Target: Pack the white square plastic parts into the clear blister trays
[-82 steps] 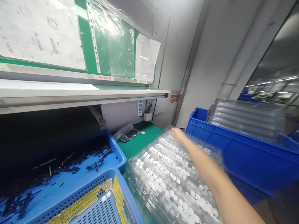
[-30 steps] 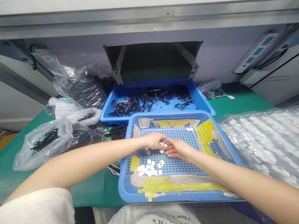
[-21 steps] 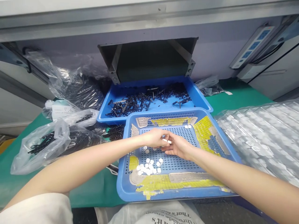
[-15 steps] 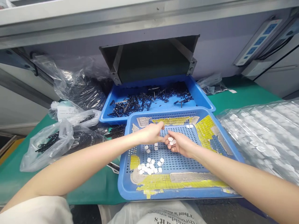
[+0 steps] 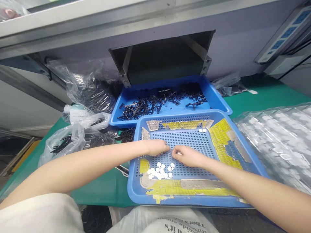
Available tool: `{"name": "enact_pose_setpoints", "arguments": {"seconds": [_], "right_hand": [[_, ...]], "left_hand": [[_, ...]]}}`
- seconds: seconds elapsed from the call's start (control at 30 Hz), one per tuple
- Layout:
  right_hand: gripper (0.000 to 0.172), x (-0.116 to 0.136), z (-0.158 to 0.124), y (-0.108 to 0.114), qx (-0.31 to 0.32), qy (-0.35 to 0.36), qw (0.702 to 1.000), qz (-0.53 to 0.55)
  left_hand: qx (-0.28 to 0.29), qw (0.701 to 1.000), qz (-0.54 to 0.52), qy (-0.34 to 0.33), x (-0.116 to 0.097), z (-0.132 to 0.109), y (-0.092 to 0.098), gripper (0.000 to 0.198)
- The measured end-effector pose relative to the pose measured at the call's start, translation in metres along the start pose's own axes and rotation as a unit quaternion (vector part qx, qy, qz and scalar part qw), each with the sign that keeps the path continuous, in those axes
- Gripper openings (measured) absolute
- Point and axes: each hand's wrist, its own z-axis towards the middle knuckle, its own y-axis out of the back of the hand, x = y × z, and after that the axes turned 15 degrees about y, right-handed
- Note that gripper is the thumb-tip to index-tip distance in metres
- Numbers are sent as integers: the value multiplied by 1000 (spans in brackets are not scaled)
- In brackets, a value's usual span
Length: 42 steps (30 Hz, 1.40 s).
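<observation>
Over the perforated blue basket (image 5: 200, 200), my left hand (image 5: 157, 148) reaches down with its fingers closed near the basket floor; whatever they hold is hidden. Just to its right, my right hand (image 5: 188, 156) is curled, with a bit of a white piece (image 5: 179, 153) showing inside the fingers. The two hands are close but apart. Several small white square pieces (image 5: 159, 171) lie in a cluster at the basket's front left. Two more white pieces (image 5: 202, 130) rest near its back right corner.
Behind the basket, a blue tray (image 5: 224, 105) holds many black parts (image 5: 138, 108). Plastic bags with black parts (image 5: 65, 142) lie at the left on the green table (image 5: 104, 191). Bagged white pieces (image 5: 279, 139) are at the right. A metal beam (image 5: 121, 24) crosses above.
My left hand has lowered toward the basket floor, and my right hand has closed further around its white pieces. The loose pieces near my left hand are now out of sight. The view has shifted slightly.
</observation>
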Motion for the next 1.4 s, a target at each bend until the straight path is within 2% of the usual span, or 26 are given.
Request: {"name": "enact_pose_setpoints", "arguments": {"seconds": [0.1, 0.23, 0.33, 0.43, 0.53, 0.6, 0.7, 0.77, 0.83, 1.0, 1.2, 1.4], "right_hand": [[14, 1, 4, -1, -26, -62, 994, 90], [23, 2, 6, 0, -73, -102, 969, 215], [31, 4, 5, 2, -83, -93, 938, 323], [26, 7, 3, 3, -67, -66, 897, 432], [15, 8, 1, 3, -81, -66, 907, 407], [12, 7, 2, 4, -101, -76, 920, 371], [13, 5, 4, 4, -130, -88, 926, 343], [15, 4, 5, 4, -145, -94, 930, 323], [16, 4, 6, 4, -153, -99, 935, 304], [15, 5, 9, 4, -155, -104, 945, 270], [15, 1, 15, 7, -160, -91, 948, 259], [17, -1, 17, 7, -157, -84, 951, 251]], "left_hand": [[-5, 999, -24, 24, 4, 1, 4, 11], [-18, 996, -71, 41, 3, -5, 16, 14], [-71, 987, -141, -8, -8, -11, 31, 14], [-132, 976, -161, -66, -22, -16, 44, 13], [-164, 970, -175, -30, -28, -22, 50, 12], [-161, 971, -175, 16, -28, -25, 44, 10], [-86, 991, -91, 36, -27, -28, 22, 11], [-17, 1000, -18, 19, -29, -28, 4, 14], [26, 999, 21, -3, -33, -28, -8, 14], [73, 997, 16, -7, -37, -29, -12, 10], [8, 992, -114, -49, -33, -23, -16, 15], [9, 995, -89, -51, -39, -13, -24, 26]]}}
